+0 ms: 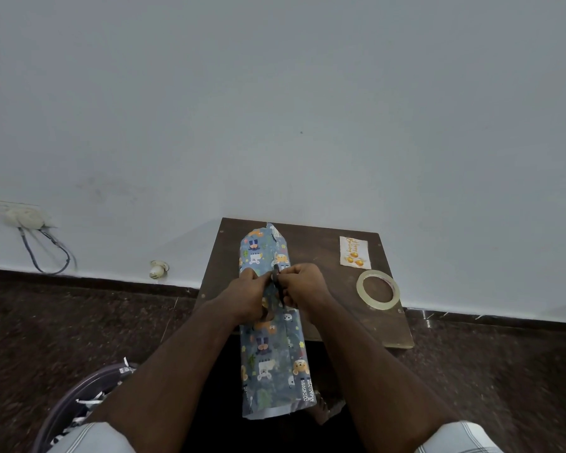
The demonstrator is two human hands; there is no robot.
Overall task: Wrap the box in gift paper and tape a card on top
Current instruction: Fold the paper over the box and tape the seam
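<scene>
Table (334, 243): small dark wooden top against the wall, straight ahead of me; its near edge sits under my forearms.
Wrapped box (272, 341): gift paper with an animal print is around it as a long tube; the long axis runs directly away from me, far end on the table near the wall, near end overhanging toward my lap. Both paper ends look unfolded as yet (far one is ragged).
Left hand (247, 294): on the left flank of the tube at about mid-length, fingers curled toward the seam, gripping the paper there as far as I can judge.
Right hand (303, 289): directly across the seam, fingers closed round black scissors (277, 284), blades lying along the tube's axis.
Key relation: the hands meet over the middle of the tube, so both open ends lie equally fore and aft of them; neither hand is nearer.
Tape roll (378, 291): flat on the table to my right, near the right hand, apart from the tube.
Card (355, 251): beyond the tape, right rear of the table (untouched).
Judgement: seam work in hand; ends and card remain.
</scene>
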